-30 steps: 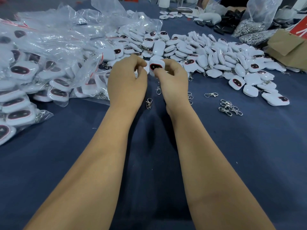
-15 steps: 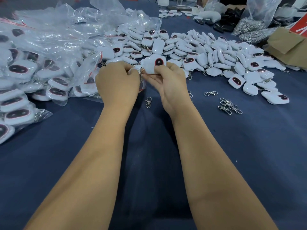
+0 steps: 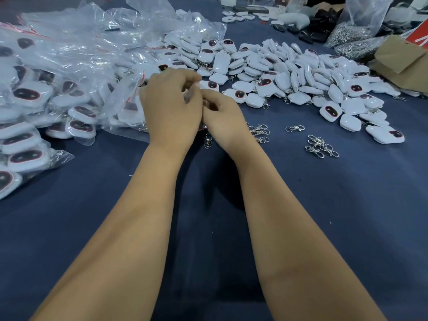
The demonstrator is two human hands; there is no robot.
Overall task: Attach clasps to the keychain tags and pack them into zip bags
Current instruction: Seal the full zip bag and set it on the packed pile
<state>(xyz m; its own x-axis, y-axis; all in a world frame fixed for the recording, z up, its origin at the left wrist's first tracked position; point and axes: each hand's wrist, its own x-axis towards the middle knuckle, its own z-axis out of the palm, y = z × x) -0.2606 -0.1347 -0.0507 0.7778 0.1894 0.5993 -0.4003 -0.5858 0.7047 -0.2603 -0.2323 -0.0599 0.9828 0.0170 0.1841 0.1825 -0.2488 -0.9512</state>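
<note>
My left hand [image 3: 172, 110] and my right hand [image 3: 223, 118] are pressed together over the blue table cloth [image 3: 347, 216]. The left hand's curled fingers pinch a small clear zip bag [image 3: 189, 95]. My right hand's fingers are curled in against the bag's mouth. The keychain tag they work on is almost wholly hidden between the hands. A heap of loose white keychain tags [image 3: 289, 72] with dark oval faces lies just beyond. Loose metal clasps [image 3: 322, 145] lie to the right, with one clasp [image 3: 207, 141] under my wrists.
A big pile of packed zip bags [image 3: 46, 100] fills the left side. At the back right stand clear sacks of metal clasps [image 3: 347, 35] and a brown cardboard piece [image 3: 400, 59]. Bare blue cloth lies near me.
Both hands dropped lower and closed together. The white tag, held up in plain sight before, has gone out of view between the hands and the bag.
</note>
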